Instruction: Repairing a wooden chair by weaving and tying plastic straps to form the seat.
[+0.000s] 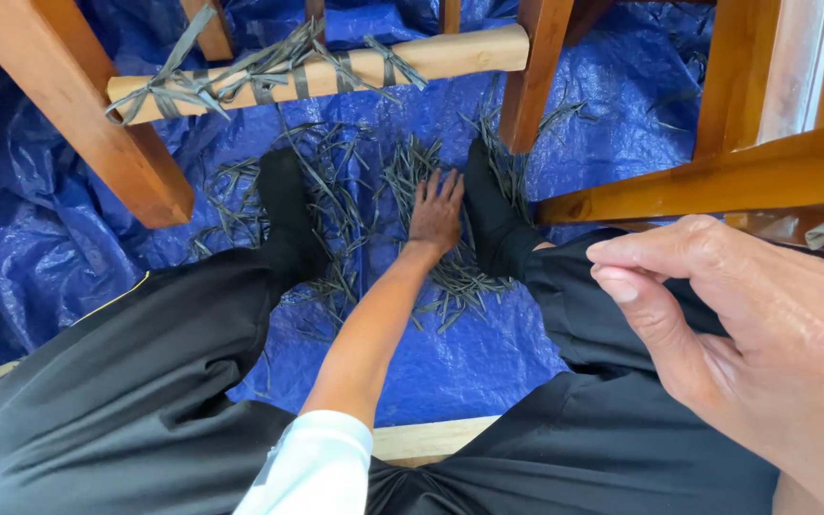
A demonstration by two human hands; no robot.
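Reaching left hand [436, 215] among dark strips [450, 277]

My left hand [436, 215] is down flat on the strips [402, 176] littering the tarp [40, 257], right between my two feet — left foot [288, 205], right foot [490, 205]. Beyond them, a strip-wrapped rail [336, 67] spans two wooden legs. My right hand [755, 343] hangs near the camera, over my right knee.

Dark strips [431, 277] scattered on tarp [50, 248]
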